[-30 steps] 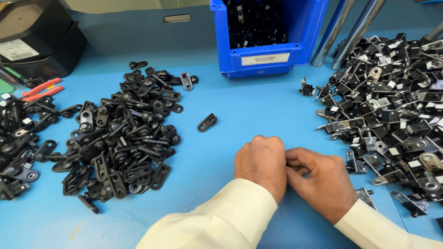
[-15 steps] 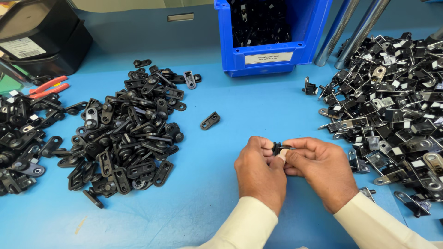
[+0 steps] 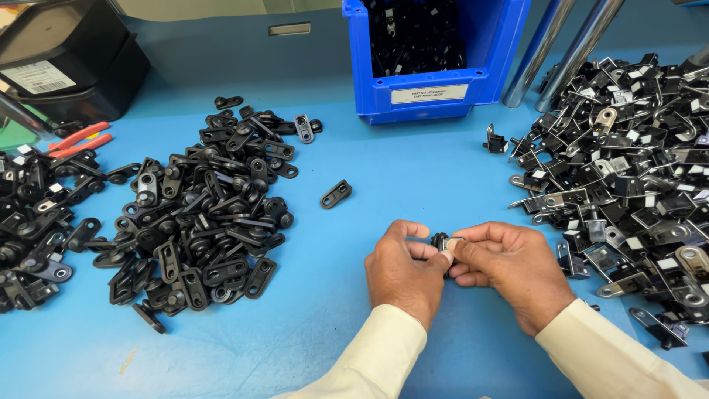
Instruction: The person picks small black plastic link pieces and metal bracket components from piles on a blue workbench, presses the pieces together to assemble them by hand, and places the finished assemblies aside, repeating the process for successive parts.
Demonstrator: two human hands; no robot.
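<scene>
My left hand and my right hand meet low in the middle of the blue table, fingertips together. Between them they pinch a small black part with a metal face. Most of that part is hidden by the fingers. One loose black link lies alone on the table just up and left of my left hand.
A big heap of black links lies left, a smaller heap at the far left. Black and silver metal brackets pile up right. A blue bin, two metal tubes, red-handled pliers and a black box stand behind.
My hands first lay closed together on the table. They have since lifted slightly and turned, so the small black part now shows between the fingertips.
</scene>
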